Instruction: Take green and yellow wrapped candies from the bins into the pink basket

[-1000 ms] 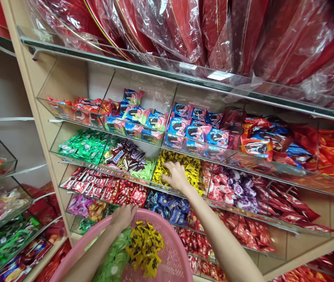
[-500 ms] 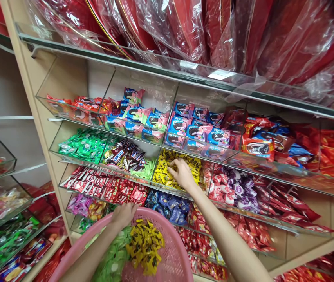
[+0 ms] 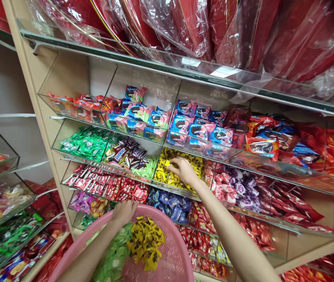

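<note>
Glass-fronted shelving (image 3: 35, 98) slopes across the view I am watching, and the yellow-wrapped sweets (image 3: 163, 168) lie in its middle compartment, directly under the right hand (image 3: 186, 171). Since a second ago that hand has shifted a little to the right over the pile, and its spread fingers have drawn in; I read this as going from reaching to picking. Thumb and forefinger are only slightly apart, with a yellow piece at their tips, but I cannot tell whether it is pinched or merely touched. Nearer me, the pink basket (image 3: 175, 241) looks unchanged: a yellow heap (image 3: 146, 243) beside green-wrapped pieces (image 3: 115, 250), so I judge that nothing has been added in that second. My left hand (image 3: 125, 211) stays curled firmly over the far rim. Farther out, chocolate bars (image 3: 128, 154) sit left of the yellow compartment, and blue-wrapped sweets (image 3: 174, 207) lie in the tier below.
</note>
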{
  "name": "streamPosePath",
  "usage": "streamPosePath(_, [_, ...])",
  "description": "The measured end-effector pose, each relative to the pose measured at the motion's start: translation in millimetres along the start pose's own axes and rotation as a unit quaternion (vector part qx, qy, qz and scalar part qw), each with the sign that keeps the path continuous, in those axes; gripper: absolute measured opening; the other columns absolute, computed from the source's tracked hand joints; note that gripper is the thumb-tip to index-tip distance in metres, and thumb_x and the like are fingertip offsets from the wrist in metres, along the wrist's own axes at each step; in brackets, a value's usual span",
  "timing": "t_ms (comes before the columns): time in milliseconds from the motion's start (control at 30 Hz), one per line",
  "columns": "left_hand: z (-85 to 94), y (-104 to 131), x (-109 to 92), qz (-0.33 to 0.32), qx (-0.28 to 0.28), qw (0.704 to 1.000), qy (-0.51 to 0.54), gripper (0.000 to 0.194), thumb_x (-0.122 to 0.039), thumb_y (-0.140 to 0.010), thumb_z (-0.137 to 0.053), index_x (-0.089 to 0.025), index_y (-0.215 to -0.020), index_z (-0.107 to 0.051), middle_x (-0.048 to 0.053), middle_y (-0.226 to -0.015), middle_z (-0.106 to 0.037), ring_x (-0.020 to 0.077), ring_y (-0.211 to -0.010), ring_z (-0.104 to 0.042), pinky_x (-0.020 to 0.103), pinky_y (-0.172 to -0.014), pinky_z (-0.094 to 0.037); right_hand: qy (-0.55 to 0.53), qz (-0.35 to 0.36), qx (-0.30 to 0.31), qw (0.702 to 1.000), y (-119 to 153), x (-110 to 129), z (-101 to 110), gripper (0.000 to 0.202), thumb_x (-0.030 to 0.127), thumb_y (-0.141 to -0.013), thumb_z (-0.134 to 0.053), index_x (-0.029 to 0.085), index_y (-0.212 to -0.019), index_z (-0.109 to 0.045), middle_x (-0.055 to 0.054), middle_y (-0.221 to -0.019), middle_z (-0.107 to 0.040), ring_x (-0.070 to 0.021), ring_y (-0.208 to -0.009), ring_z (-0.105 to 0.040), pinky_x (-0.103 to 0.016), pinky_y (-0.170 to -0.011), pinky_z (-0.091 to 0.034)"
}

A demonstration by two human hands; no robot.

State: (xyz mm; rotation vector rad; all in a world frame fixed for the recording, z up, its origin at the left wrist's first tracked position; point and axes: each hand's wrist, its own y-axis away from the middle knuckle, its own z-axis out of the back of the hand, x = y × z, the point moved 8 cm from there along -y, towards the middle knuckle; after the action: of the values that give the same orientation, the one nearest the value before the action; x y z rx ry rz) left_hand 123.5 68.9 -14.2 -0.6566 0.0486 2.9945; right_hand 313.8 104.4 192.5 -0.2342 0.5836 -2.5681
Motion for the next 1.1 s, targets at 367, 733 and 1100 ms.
streamPosePath(367, [-8.3,-2.0,-3.2,-0.005,0.017,1.000,-0.001,0.058,-0.051,-0.084,-0.013,-0.018,-0.080,-0.061,0.008,-0.070,-0.066,0.0166,-0.059,-0.060,0.027,-0.056,-0.042,0.115,0.130,0.085,0.981,20.4,26.8,-17.2,0.020,0.031,-0.079,-0.052,0.017,-0.093,-0.058,-0.007,-0.091,-0.052,-0.0177,-0.088,-0.045,-0.029,-0.072,-0.034])
streamPosePath(733, [3.6,5.5,-0.2,0.006,0.004,1.000,-0.021,0.055,-0.050,-0.084,-0.015,-0.018,-0.083,-0.061,0.008,-0.078,-0.067,0.0178,-0.068,-0.061,0.027,-0.061,-0.042,0.157,0.121,0.087,0.976,16.2,24.6,-20.1,0.016,0.028,-0.080,-0.051,0.017,-0.089,-0.057,-0.007,-0.089,-0.054,-0.0186,-0.087,-0.046,-0.029,-0.070,-0.034])
streamPosePath(1100, [6.4,10.8,-9.4,-0.002,0.012,1.000,-0.028,0.055,-0.048,-0.084,-0.015,-0.017,-0.085,-0.061,0.009,-0.081,-0.067,0.0182,-0.069,-0.062,0.028,-0.061,-0.042,0.171,0.114,0.091,0.974,16.9,19.7,-23.2,0.015,0.027,-0.079,-0.052,0.016,-0.086,-0.058,-0.007,-0.090,-0.053,-0.0181,-0.087,-0.046,-0.028,-0.070,-0.035])
